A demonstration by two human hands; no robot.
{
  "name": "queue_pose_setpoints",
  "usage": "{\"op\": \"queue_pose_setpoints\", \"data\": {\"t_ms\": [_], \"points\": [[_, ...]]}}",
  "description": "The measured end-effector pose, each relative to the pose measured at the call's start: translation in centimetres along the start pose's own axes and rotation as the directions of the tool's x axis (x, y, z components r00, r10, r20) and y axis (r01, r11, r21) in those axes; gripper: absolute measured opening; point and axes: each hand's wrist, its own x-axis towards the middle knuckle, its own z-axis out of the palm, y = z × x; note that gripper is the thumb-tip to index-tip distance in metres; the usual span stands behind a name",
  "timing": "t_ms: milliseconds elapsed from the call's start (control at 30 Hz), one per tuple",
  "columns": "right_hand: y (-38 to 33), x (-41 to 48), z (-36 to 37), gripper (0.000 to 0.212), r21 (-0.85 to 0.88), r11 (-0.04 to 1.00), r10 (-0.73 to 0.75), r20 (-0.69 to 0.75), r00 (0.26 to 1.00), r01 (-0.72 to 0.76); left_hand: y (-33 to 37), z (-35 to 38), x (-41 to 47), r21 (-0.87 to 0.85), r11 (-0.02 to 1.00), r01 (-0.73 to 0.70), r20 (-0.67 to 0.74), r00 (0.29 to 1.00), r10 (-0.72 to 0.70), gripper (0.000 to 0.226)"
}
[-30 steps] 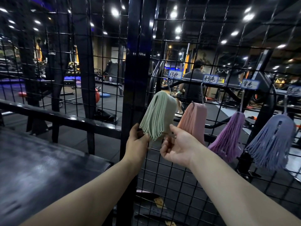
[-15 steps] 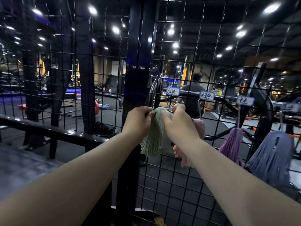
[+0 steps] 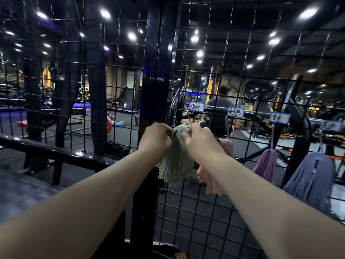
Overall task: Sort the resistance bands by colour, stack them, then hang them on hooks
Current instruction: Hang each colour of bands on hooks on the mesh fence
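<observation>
Two bare forearms reach in from the lower corners and meet at the wire grid panel (image 3: 205,221). The left grip (image 3: 155,139) is clenched on the top left of the green resistance bands (image 3: 174,161). The right grip (image 3: 201,143) pinches the top right, thumb lying across the front of the bundle. A second ago both were lower down, holding the loose ends with the bundle swung out at a tilt. Since then they have climbed to the fold and the ends drop straight.

The bundle's crown sits just under the green hook (image 3: 189,116), below its handwritten label (image 3: 196,107). Fingers cover the spot where bands meet wire, so I cannot tell whether every loop is seated. The shift to the top suggests seating or squaring the stack on the hook, probably the final touch for this colour.

Just beside, partly behind the right wrist, the pink bands (image 3: 212,182) hang from their own hook (image 3: 228,128). Further right hang the purple bands (image 3: 265,163) and the blue bands (image 3: 309,176), each untouched under a label. With three colours up, the task looks nearly finished.

Beyond the grid a person (image 3: 220,109) stands among gym machines under ceiling spotlights.
</observation>
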Motion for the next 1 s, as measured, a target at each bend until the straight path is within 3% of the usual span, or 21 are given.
{"op": "queue_pose_setpoints", "data": {"t_ms": [200, 467, 767, 1000], "points": [[0.8, 0.1, 0.1, 0.019, 0.079, 0.997, -0.009, -0.003, 1.000, 0.010, 0.0, -0.2, -0.2, -0.008, 0.999, -0.042, -0.039, 0.998, 0.041, 0.024], [1.4, 0.0, 0.9, 0.029, 0.117, 0.993, -0.026, -0.051, 0.998, 0.032, 0.1, -0.2, 0.0, -0.009, 0.999, -0.051, -0.056, 0.997, 0.051, 0.025], [1.2, -0.5, 1.2, 0.023, 0.098, 0.993, -0.056, -0.102, 0.993, 0.066, 0.5, -0.3, 0.0, 0.013, 0.998, -0.069, -0.068, 0.995, 0.070, 0.024], [0.6, -1.1, 1.4, 0.010, -0.137, 0.980, -0.164, -0.148, 0.975, 0.144, 0.3, -0.1, -0.2, -0.010, 0.998, -0.068, -0.082, 0.994, 0.067, 0.024]]}}
